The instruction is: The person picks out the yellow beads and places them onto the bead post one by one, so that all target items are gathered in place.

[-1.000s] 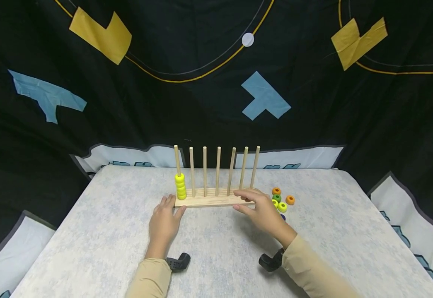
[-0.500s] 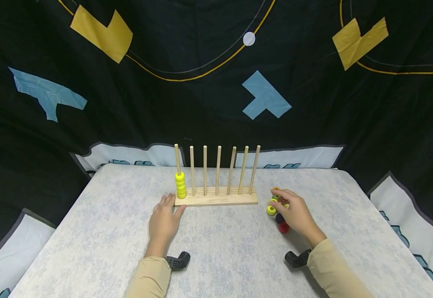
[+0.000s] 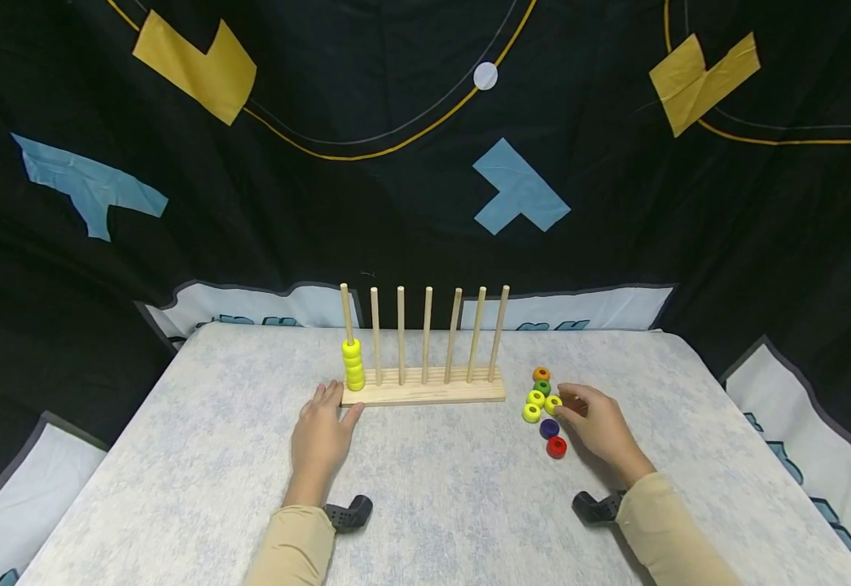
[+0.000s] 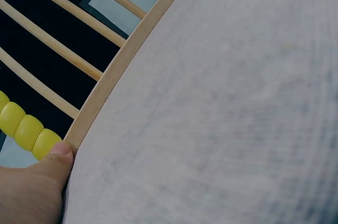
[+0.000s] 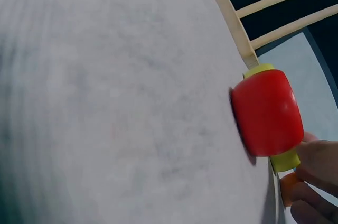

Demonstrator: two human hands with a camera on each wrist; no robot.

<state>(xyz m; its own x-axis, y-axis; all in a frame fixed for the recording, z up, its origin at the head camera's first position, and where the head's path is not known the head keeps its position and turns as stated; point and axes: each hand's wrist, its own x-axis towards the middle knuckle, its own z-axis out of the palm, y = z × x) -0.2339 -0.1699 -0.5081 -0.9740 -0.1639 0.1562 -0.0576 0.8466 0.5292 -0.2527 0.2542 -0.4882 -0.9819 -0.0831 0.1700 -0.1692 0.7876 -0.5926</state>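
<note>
My left hand point(image 3: 320, 431) rests at the left end of a wooden base point(image 3: 425, 394) with several upright pegs, its thumb point(image 4: 58, 152) against the front edge. Several yellow beads point(image 3: 353, 365) are stacked on the leftmost peg. To the right, my right hand point(image 3: 601, 423) reaches down to the loose beads, its thumb beside a yellow bead point(image 3: 553, 404). In the right wrist view, its thumb and fingers curl about an orange bead point(image 5: 288, 188), mostly hidden by them. Closest to that camera stands a red bead point(image 5: 268, 113).
Near the right hand lie another orange bead point(image 3: 541, 373), a green bead point(image 3: 542, 388), two more yellow beads point(image 3: 532, 413) and a dark blue bead point(image 3: 549, 428). The pale table point(image 3: 425, 488) ends at a black curtain point(image 3: 366, 220) behind the pegs.
My right hand has moved right from the base's right end to the loose beads, then slightly farther right and lower, uncovering several beads. The left hand stays in place.
</note>
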